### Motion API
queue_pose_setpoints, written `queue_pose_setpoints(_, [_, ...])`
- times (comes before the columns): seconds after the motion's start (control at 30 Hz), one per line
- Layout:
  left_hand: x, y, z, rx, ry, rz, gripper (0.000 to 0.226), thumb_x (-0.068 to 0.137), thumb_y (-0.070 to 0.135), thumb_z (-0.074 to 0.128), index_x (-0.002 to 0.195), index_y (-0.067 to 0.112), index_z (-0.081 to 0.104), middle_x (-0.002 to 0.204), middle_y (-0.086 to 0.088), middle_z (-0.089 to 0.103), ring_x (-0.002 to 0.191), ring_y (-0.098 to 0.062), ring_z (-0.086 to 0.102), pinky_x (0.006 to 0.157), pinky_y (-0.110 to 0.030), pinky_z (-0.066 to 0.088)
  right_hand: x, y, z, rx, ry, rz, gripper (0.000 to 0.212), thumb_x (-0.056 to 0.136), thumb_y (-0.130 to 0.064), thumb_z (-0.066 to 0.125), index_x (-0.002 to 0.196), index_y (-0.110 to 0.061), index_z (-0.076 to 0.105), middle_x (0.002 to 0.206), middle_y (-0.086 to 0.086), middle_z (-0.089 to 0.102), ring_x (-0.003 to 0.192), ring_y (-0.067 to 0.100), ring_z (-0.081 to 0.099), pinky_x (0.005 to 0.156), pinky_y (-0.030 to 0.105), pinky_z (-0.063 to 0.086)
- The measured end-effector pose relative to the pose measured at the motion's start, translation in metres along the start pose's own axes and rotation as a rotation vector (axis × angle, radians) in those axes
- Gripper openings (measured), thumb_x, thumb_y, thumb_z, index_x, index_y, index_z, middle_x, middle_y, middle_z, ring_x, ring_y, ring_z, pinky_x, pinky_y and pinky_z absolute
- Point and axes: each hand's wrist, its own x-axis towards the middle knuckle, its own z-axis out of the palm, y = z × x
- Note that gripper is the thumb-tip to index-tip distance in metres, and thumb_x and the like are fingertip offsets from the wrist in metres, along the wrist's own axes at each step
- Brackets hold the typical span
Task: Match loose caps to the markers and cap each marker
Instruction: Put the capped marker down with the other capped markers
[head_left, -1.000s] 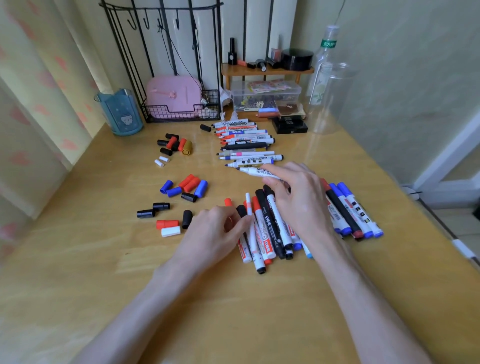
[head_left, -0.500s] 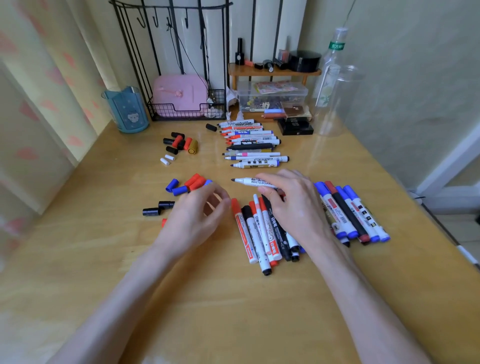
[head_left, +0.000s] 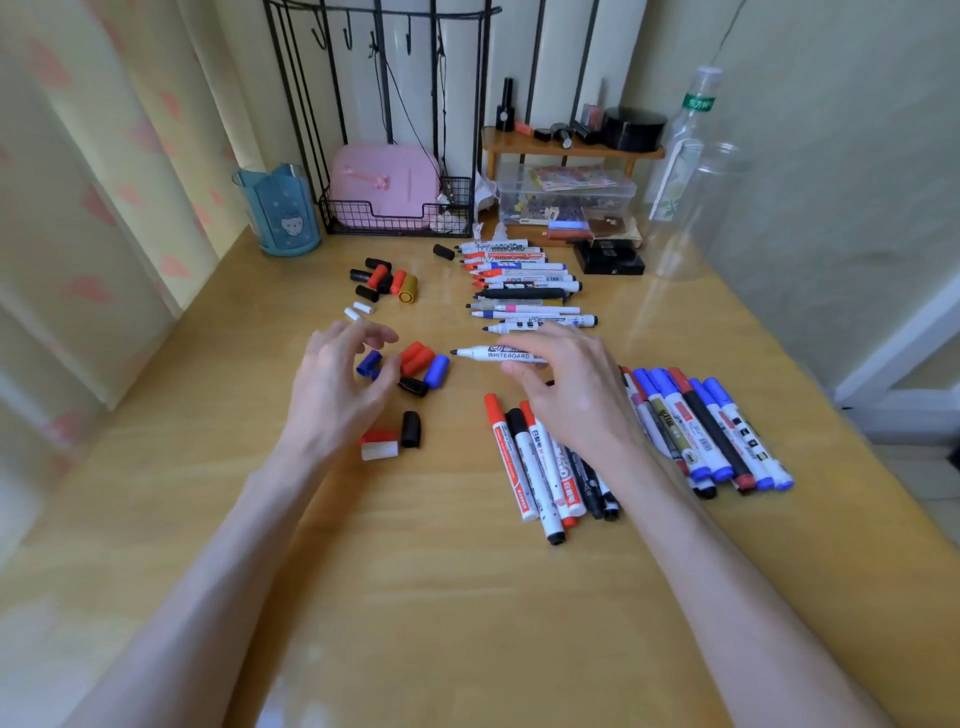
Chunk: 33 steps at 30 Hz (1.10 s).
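Observation:
My right hand (head_left: 566, 384) holds an uncapped white whiteboard marker (head_left: 493, 354) with a black tip pointing left. My left hand (head_left: 337, 384) hovers with spread, loosely curled fingers over a cluster of loose caps (head_left: 415, 364) in red, blue and black; it holds nothing. More loose caps (head_left: 382, 280) lie further back, and a black cap (head_left: 410, 428) with a red and a white cap (head_left: 379, 449) lies nearer me. Capped markers (head_left: 540, 467) lie under my right wrist, with a second capped row (head_left: 711, 426) to the right. Uncapped markers (head_left: 524, 286) lie in a row behind.
A blue cup (head_left: 278, 213) and a black wire rack (head_left: 400, 218) with a pink case stand at the back left. A small wooden shelf (head_left: 571, 148), clear plastic box (head_left: 566, 197), clear jar (head_left: 696, 208) and bottle stand at the back right. The table edge (head_left: 831, 415) runs along the right.
My left hand moved away from the capped markers, left and back, to above the loose caps. My right hand lifted the uncapped marker slightly and keeps hold of it.

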Motion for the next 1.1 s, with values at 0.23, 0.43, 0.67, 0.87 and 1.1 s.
queue_pose_setpoints(0.23, [0.031,-0.007,0.004,0.161,-0.158,-0.111,0.025,0.097,0.033,0.067,0.119,0.025,0.075,0.127,-0.008,0.064,0.12,-0.032,0.053,0.1,-0.042,0.044,0.02,-0.002,0.006,-0.021,-0.009,0.038,0.031,0.096,-0.027,0.074,0.127,-0.026,0.074,0.116,0.0,0.074,0.11,0.02,0.065,0.105,0.049,0.049])
queue_pose_setpoints(0.43, [0.053,-0.001,0.012,0.33,-0.286,-0.168,0.025,0.097,0.048,0.066,0.11,0.031,0.077,0.128,-0.01,0.064,0.129,-0.034,0.047,0.1,-0.044,0.038,0.031,0.004,0.013,-0.03,-0.045,0.03,0.03,0.096,-0.029,0.073,0.127,-0.028,0.074,0.117,0.0,0.073,0.113,0.022,0.064,0.105,0.051,0.048])
queue_pose_setpoints(0.67, [0.053,-0.009,0.018,0.194,-0.274,-0.118,0.014,0.103,0.034,0.062,0.113,0.025,0.067,0.112,0.009,0.062,0.126,-0.028,0.048,0.094,-0.039,0.032,0.037,0.015,0.016,-0.068,-0.061,-0.007,0.028,0.098,-0.025,0.072,0.126,-0.027,0.075,0.116,0.0,0.073,0.113,0.024,0.061,0.101,0.046,0.047])
queue_pose_setpoints(0.87, [0.041,-0.002,-0.018,-0.266,-0.258,0.031,0.011,0.096,0.017,0.075,0.106,0.018,0.071,0.097,0.01,0.075,0.089,-0.008,0.071,0.079,-0.026,0.054,0.026,0.023,0.009,0.002,-0.015,-0.036,0.029,0.096,-0.021,0.074,0.125,-0.024,0.075,0.107,-0.005,0.071,0.103,0.019,0.064,0.094,0.037,0.05])
queue_pose_setpoints(1.1, [-0.003,0.003,-0.022,-0.358,-0.293,0.043,0.009,0.096,0.022,0.074,0.105,0.023,0.075,0.097,0.006,0.077,0.087,-0.015,0.069,0.072,-0.016,0.043,0.005,0.009,0.01,0.075,-0.018,-0.177,0.03,0.094,-0.016,0.074,0.123,-0.025,0.076,0.102,-0.009,0.069,0.1,0.016,0.062,0.097,0.043,0.049])
